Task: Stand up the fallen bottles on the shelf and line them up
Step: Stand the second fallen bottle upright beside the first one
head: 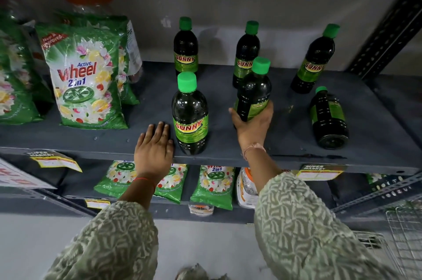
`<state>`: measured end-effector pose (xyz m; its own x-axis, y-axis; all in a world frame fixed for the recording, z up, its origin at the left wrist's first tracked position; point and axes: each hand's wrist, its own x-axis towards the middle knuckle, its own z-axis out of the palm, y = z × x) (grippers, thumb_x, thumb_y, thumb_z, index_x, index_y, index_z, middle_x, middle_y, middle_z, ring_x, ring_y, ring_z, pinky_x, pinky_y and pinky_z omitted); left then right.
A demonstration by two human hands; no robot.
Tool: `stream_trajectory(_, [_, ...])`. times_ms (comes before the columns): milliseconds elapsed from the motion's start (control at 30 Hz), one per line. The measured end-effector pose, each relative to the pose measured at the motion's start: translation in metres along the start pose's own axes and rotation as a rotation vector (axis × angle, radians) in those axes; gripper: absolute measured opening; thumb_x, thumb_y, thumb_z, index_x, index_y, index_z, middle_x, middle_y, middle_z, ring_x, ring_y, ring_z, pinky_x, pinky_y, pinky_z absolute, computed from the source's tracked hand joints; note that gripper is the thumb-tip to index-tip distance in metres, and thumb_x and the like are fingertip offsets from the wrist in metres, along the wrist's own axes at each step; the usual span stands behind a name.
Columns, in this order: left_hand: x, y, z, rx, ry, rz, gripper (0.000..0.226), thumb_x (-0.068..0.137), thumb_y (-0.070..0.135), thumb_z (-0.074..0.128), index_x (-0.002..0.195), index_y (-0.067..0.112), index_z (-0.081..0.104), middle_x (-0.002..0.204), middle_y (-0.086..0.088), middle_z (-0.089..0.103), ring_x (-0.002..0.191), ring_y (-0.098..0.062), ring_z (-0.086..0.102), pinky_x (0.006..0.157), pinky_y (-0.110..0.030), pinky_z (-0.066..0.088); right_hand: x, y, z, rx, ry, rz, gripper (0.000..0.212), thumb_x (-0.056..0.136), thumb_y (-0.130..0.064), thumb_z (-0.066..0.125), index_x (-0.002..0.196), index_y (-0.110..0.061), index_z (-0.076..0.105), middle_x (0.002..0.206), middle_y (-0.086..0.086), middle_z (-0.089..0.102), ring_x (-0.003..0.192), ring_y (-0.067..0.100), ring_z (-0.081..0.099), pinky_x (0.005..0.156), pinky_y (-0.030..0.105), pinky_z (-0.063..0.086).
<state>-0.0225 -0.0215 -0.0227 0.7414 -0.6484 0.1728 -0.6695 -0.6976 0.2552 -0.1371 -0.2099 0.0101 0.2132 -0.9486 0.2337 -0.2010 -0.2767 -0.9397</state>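
Observation:
Several dark bottles with green caps and "SUNNY" labels are on the grey shelf [274, 142]. My right hand [252, 127] grips one bottle [254, 90] around its lower body and holds it nearly upright. One bottle [190, 115] stands at the front, just right of my left hand [154, 145], which rests flat and empty on the shelf edge. Three bottles stand at the back: left [185, 47], middle [245, 51] and right [314, 60]. One bottle [328, 117] lies on its side at the right, cap pointing to the back.
Green "Wheel" detergent bags [86, 74] stand at the left of the shelf, with a jar behind them. A perforated metal upright [388, 35] bounds the right side. More detergent bags and jars sit on the shelf below. A wire basket [402, 231] is at the lower right.

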Motion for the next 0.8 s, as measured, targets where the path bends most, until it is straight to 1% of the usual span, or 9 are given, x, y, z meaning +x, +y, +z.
stream_trajectory(167, [-0.001,0.0,0.001,0.007,-0.002,0.004,0.072,0.079,0.044,0.004,0.139,0.013,0.028,0.15,-0.007,0.03,0.14,-0.027,0.021,0.114,-0.042,0.016,-0.002,-0.003,-0.003,-0.148,0.061,-0.034,0.101,0.051,-0.032,0.086,0.133,-0.004,0.035,0.128,0.021,0.042,0.118,0.034,0.039,0.104,0.048,0.034])
stream_trajectory(333, [0.0,-0.001,0.002,0.024,-0.013,0.0,0.074,0.077,0.045,0.001,0.14,0.015,0.025,0.151,-0.005,0.026,0.141,-0.025,0.018,0.115,-0.04,0.013,-0.001,0.001,-0.013,0.07,-0.134,0.064,0.096,0.062,-0.012,0.075,0.141,-0.017,0.02,0.131,0.012,0.051,0.115,0.025,0.054,0.094,0.03,0.044])
stream_trajectory(467, [0.0,-0.002,0.002,0.032,-0.015,0.001,0.074,0.077,0.046,0.0,0.14,0.015,0.023,0.152,-0.004,0.025,0.142,-0.024,0.016,0.115,-0.04,0.012,-0.001,0.002,-0.009,-0.04,-0.102,0.004,0.11,0.053,-0.035,0.086,0.139,-0.01,0.024,0.139,0.015,0.037,0.13,0.028,0.033,0.11,0.042,0.03])
stream_trajectory(533, [-0.001,-0.001,0.002,0.034,-0.02,0.005,0.074,0.077,0.046,-0.001,0.141,0.015,0.022,0.152,-0.004,0.024,0.142,-0.024,0.016,0.116,-0.039,0.011,0.002,0.004,-0.011,-0.046,-0.111,-0.012,0.092,0.051,-0.029,0.087,0.126,-0.009,0.037,0.122,0.013,0.049,0.117,0.029,0.046,0.1,0.037,0.042])
stream_trajectory(567, [-0.001,-0.001,0.001,0.032,-0.018,0.005,0.075,0.077,0.046,-0.001,0.141,0.015,0.022,0.152,-0.004,0.024,0.142,-0.024,0.015,0.116,-0.039,0.011,0.003,0.005,-0.014,-0.013,-0.131,0.006,0.082,0.053,-0.023,0.087,0.118,-0.008,0.04,0.112,0.009,0.054,0.108,0.027,0.053,0.09,0.027,0.049])
stream_trajectory(633, [-0.001,-0.001,0.001,0.018,-0.019,0.004,0.075,0.076,0.047,-0.001,0.141,0.015,0.022,0.152,-0.004,0.024,0.142,-0.024,0.016,0.116,-0.039,0.011,0.005,0.007,-0.021,0.019,-0.18,0.042,0.067,0.06,-0.012,0.082,0.112,-0.006,0.039,0.1,0.002,0.056,0.094,0.022,0.059,0.067,0.002,0.044])
stream_trajectory(667, [-0.001,-0.001,0.0,0.014,-0.018,0.001,0.075,0.077,0.046,-0.001,0.141,0.015,0.022,0.152,-0.004,0.024,0.142,-0.024,0.016,0.116,-0.039,0.011,0.007,0.008,-0.023,0.029,-0.202,0.048,0.063,0.064,-0.008,0.079,0.113,-0.005,0.04,0.099,0.002,0.056,0.092,0.021,0.059,0.063,-0.001,0.041])
stream_trajectory(733, [-0.001,-0.001,0.0,0.017,-0.022,-0.002,0.07,0.08,0.044,0.003,0.141,0.015,0.022,0.152,-0.004,0.024,0.142,-0.024,0.015,0.116,-0.039,0.011,0.01,0.008,-0.025,0.055,-0.238,0.063,0.066,0.065,-0.006,0.077,0.12,-0.005,0.04,0.105,0.003,0.056,0.097,0.021,0.057,0.076,0.006,0.047])
stream_trajectory(800, [0.0,0.0,0.0,0.017,-0.024,-0.002,0.068,0.081,0.043,0.004,0.141,0.016,0.022,0.153,-0.003,0.023,0.142,-0.024,0.014,0.116,-0.039,0.01,0.01,0.006,-0.024,0.042,-0.219,0.034,0.082,0.057,-0.022,0.084,0.124,-0.008,0.04,0.117,0.006,0.052,0.109,0.021,0.052,0.096,0.029,0.046])
